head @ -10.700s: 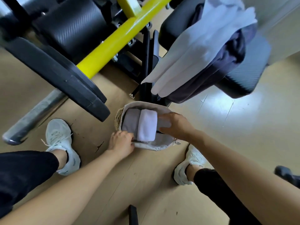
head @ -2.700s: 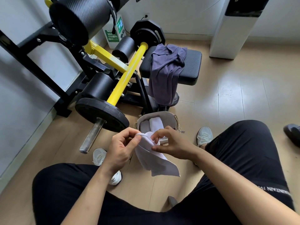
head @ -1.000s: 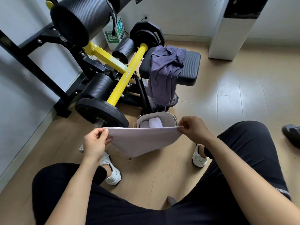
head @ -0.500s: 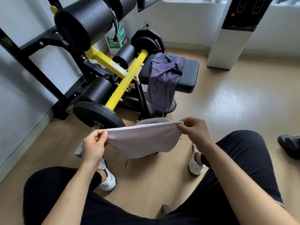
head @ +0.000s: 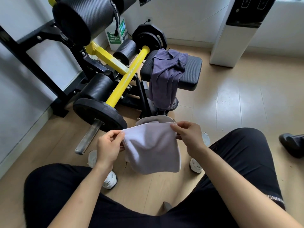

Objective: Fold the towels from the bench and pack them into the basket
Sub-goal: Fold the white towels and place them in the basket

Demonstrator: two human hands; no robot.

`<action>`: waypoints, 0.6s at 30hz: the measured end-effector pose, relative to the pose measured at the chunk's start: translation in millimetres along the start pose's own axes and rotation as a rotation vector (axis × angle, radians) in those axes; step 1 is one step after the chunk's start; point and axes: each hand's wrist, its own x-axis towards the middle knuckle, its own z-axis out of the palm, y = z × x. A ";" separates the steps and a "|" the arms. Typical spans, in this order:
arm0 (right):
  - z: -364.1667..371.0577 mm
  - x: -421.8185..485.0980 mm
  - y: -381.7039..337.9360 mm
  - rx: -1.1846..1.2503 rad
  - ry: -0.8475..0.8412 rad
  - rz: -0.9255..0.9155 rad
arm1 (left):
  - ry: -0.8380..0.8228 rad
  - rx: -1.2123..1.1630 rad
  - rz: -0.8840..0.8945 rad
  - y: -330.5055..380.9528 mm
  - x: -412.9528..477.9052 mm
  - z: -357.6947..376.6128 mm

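Observation:
I hold a pale lilac towel (head: 152, 148) in front of me, hanging doubled over. My left hand (head: 108, 146) pinches its upper left corner and my right hand (head: 189, 135) pinches its upper right corner. Just beyond the towel, the grey fabric basket (head: 162, 118) sits on the floor, mostly hidden by the towel; only its far rim shows. A dark purple towel (head: 166, 76) lies draped over the black padded bench (head: 192, 71) and hangs down its near side.
A black and yellow weight machine (head: 121, 79) with a plate and a steel bar end (head: 87, 137) stands to the left. A white appliance (head: 233, 33) is at the back right. A dark shoe (head: 291, 143) lies at the right edge. My knees and white shoes flank the towel.
My hands have come closer together, so the towel that was stretched wide now hangs narrower and longer. The view has tilted slightly upward.

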 end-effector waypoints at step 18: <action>38.6 -43.3 3.5 -0.205 -0.363 -0.255 | -0.207 -0.025 0.129 16.2 -39.1 37.9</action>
